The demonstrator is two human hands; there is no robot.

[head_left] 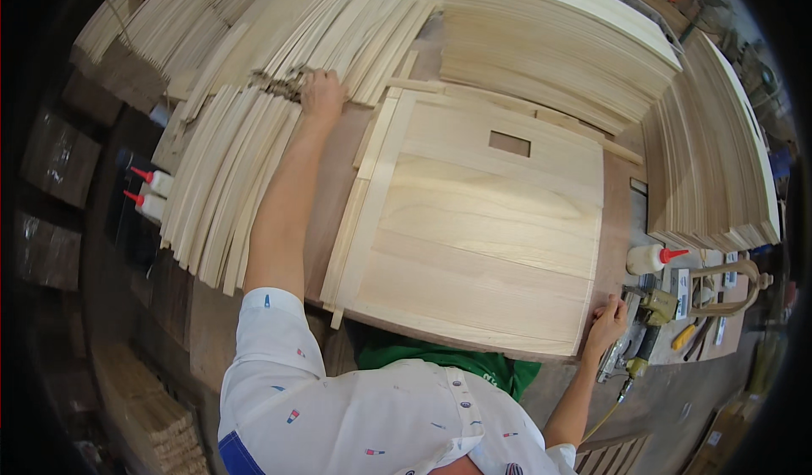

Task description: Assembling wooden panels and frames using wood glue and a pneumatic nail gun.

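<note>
My left hand (323,96) reaches to the far left, its fingers curled at the end of a wooden strip (359,48) in a long stack, beside the gap between two rows of strips. The fingertips are partly hidden. In front of me lies a pale wooden panel (482,221) with a rectangular cutout near its far edge and strips along its left and far sides. My right hand (606,327) is closed by the panel's near right corner, next to a green-and-black nail gun (655,310). Whatever its fingers hold, if anything, is too small to make out.
Tall stacks of thin panels stand at the far side (550,48) and right (706,153). A white glue bottle (647,259) with a red tip lies near the nail gun; two more (150,206) are at the left. A yellow-handled tool (683,336) lies at the right.
</note>
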